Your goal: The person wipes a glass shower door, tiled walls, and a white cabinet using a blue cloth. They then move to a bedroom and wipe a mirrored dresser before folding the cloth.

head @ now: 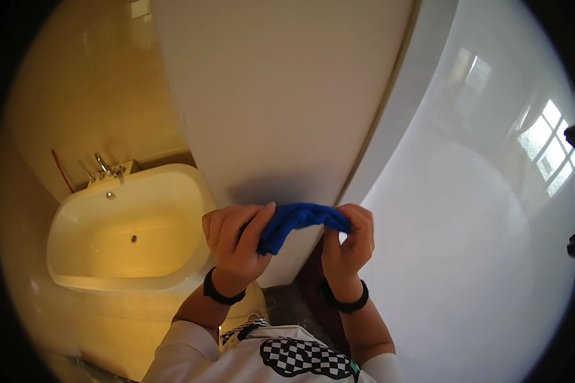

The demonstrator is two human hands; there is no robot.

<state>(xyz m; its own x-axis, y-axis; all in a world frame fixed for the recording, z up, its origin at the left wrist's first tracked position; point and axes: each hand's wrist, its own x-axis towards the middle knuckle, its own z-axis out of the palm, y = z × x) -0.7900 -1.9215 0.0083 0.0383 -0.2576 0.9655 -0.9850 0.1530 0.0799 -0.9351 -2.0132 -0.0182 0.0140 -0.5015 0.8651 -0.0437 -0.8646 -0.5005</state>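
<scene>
A blue cloth (299, 218) is bunched between my two hands, in front of a pale door (282, 105). My left hand (239, 239) grips its left end, where the folds hang down past the fingers. At the other end, my right hand (350, 239) pinches the cloth between thumb and fingers near the door's edge. The middle of the cloth arches up between them. Black bands circle both wrists. Whether the cloth touches the door, I cannot tell.
To the left, a white bathtub (134, 230) stands below a chrome faucet (104, 165). A glossy white wall (460, 239) curves along the right, with a window's reflection on it. A dark threshold (290, 306) lies below the door. Something dark stands at the far right rim.
</scene>
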